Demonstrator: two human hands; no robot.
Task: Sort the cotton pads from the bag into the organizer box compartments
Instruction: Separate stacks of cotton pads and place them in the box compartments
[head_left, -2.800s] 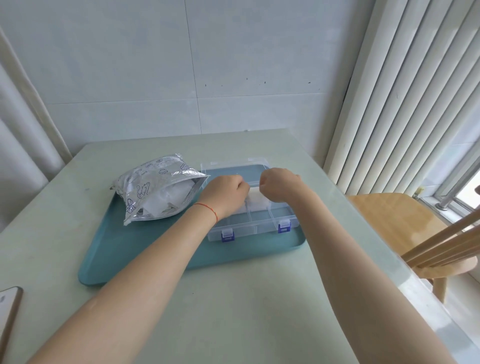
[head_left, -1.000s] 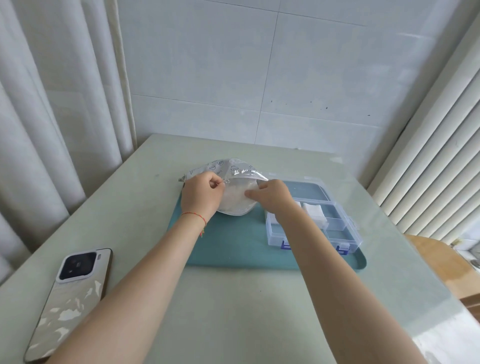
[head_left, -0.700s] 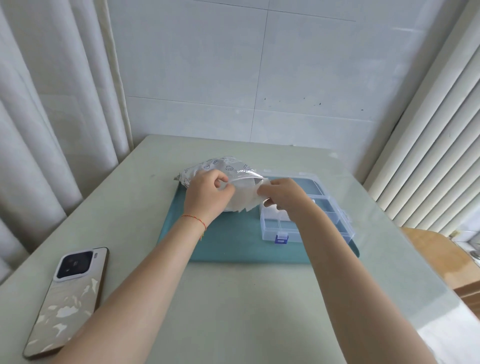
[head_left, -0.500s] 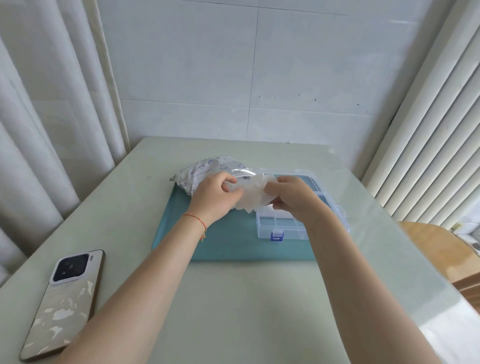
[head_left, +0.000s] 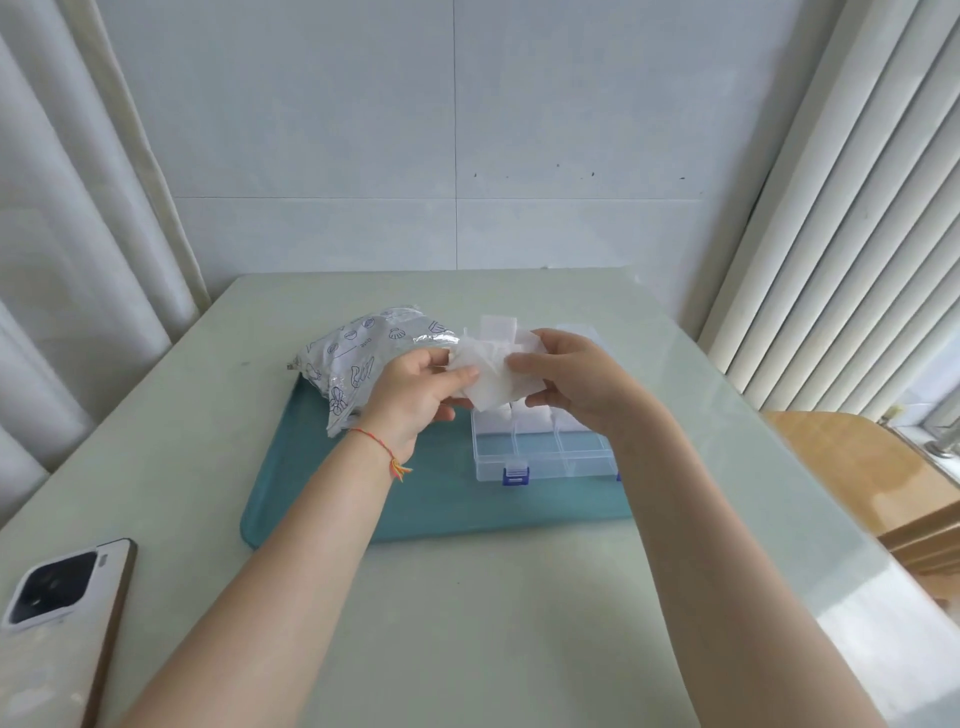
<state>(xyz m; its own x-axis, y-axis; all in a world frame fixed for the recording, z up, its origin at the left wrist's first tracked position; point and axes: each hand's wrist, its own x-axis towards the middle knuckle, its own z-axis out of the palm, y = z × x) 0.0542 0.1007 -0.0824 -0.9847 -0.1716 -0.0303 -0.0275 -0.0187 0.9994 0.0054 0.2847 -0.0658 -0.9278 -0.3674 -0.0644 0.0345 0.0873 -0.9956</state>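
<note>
Both sets of fingers are pinching the same loose bunch of cotton pads, held up in the air between them: the left hand has thumb and fingers curled onto the bunch's left edge, the right hand grips its right side, thumb underneath. The pads hang above the far-left compartments of the clear organizer box, not touching it. White pads already show in its far row of compartments; the near row shows the tray through it. Just left of the left hand lies the silvery printed bag. Box and bag sit on a teal tray on the pale bench. A phone lies at the near left corner.
</note>
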